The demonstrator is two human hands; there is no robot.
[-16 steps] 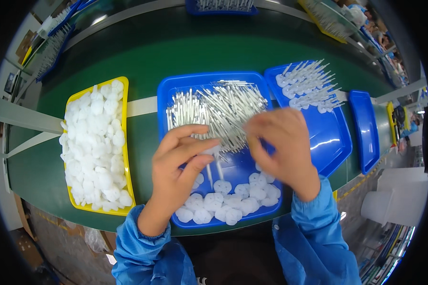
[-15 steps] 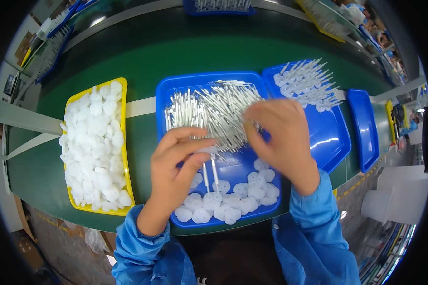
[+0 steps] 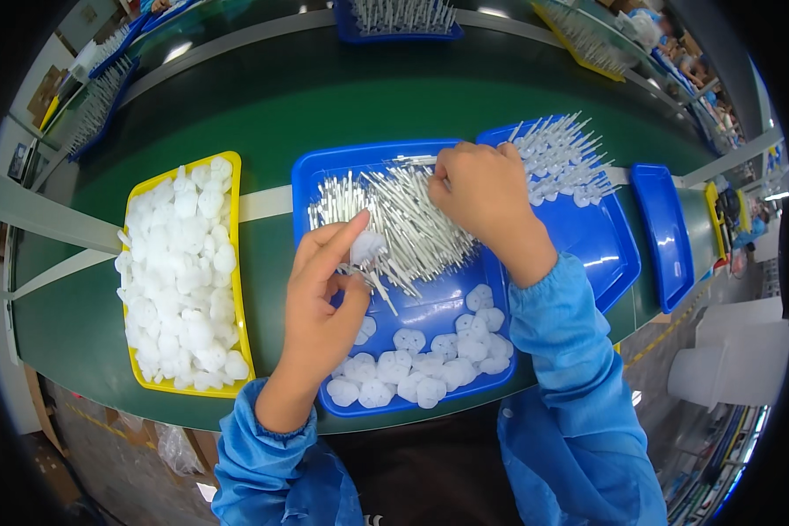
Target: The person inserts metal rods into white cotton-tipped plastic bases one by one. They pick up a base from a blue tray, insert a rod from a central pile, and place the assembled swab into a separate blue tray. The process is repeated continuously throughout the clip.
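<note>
My left hand [image 3: 320,285] pinches a translucent white plastic disc [image 3: 368,247] between thumb and fingers. At least one thin white rod [image 3: 381,289] hangs down from that disc. Behind it, a dense pile of slim white rods with metallic tips [image 3: 412,210] fills the far part of a blue tray [image 3: 438,307]. Over the pile's right edge is my right hand [image 3: 482,193], its fingers curled closed; whatever they hold is hidden. Loose scalloped white discs [image 3: 430,368] lie spread along the tray's near side.
At left stands a yellow tray [image 3: 237,289] heaped with white discs [image 3: 184,280]. Another blue tray [image 3: 587,254] at right holds discs with upright rods [image 3: 565,158]. A smaller blue tray [image 3: 662,237] lies farther right. All rest on a green table [image 3: 263,105].
My right hand has moved up and left, toward the far edge of the rod pile. My left hand has risen slightly and tilted the disc, so its rod now slants.
</note>
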